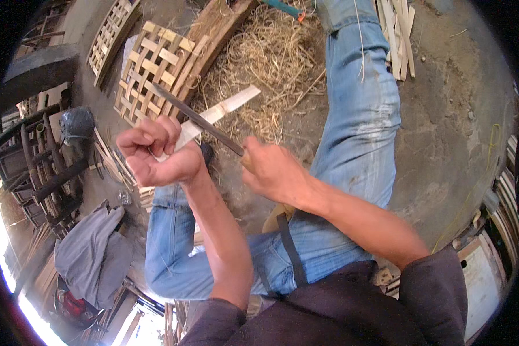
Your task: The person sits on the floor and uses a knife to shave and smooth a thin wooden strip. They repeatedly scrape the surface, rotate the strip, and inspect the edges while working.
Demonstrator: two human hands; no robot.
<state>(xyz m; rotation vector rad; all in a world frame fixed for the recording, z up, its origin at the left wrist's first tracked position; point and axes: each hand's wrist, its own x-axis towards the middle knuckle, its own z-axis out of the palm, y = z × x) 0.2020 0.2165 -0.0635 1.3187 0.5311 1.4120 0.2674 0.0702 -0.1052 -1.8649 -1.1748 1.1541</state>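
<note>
I have the left hand (161, 151) with its fingers curled in toward the palm, holding the near end of a pale strip (236, 102) between them and the base of the thumb. The strip slants away up and to the right, its far end free above the shavings (265, 60). My right hand (274, 173) is closed in a fist around the handle of a knife (197, 120), fingers wrapped tight. The blade crosses over the strip just beyond the left fingers; I cannot tell whether its edge is cutting in. The blade's tip overlaps the woven panel (155, 66) from my viewpoint.
</note>
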